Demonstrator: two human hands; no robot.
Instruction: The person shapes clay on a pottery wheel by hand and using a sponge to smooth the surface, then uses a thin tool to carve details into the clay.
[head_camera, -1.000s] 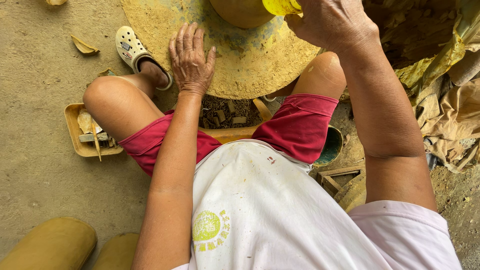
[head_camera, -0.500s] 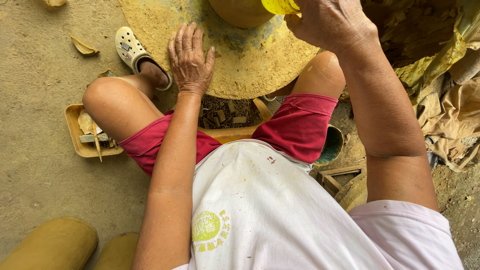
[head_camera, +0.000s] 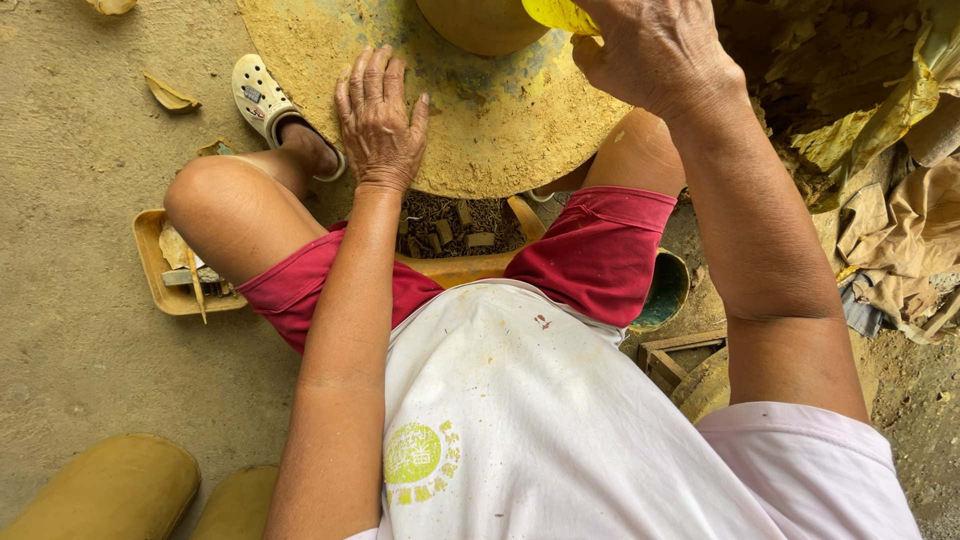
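A: Where is the left hand (head_camera: 378, 125)?

B: Flat on the round clay-caked wheel (head_camera: 480, 130), palm down near its edge, fingers spread and pointing away from the body. Its grip is apart, closed on nothing.

A: And the right hand (head_camera: 655, 55)?

B: Raised over the far side of the wheel, its grip clamped on a yellow piece (head_camera: 560, 14) that pokes out to the left of the fingers. The top edge cuts the piece off, so I cannot tell what it is.

A: What sits beside that?

B: A tan clay pot (head_camera: 480, 25) on the wheel's middle, only its lower curve in view. The yellow piece lies just at the pot's right side, the right hand beside it; I cannot tell if it touches. The left hand is well apart from the pot, nearer the person.

A: Around them?

B: The person's knees flank the wheel. By the left knee a shallow tray (head_camera: 150, 262) lies on the floor with a wooden stick (head_camera: 195, 285) in it. A pale clog (head_camera: 260, 92) is on the left foot.
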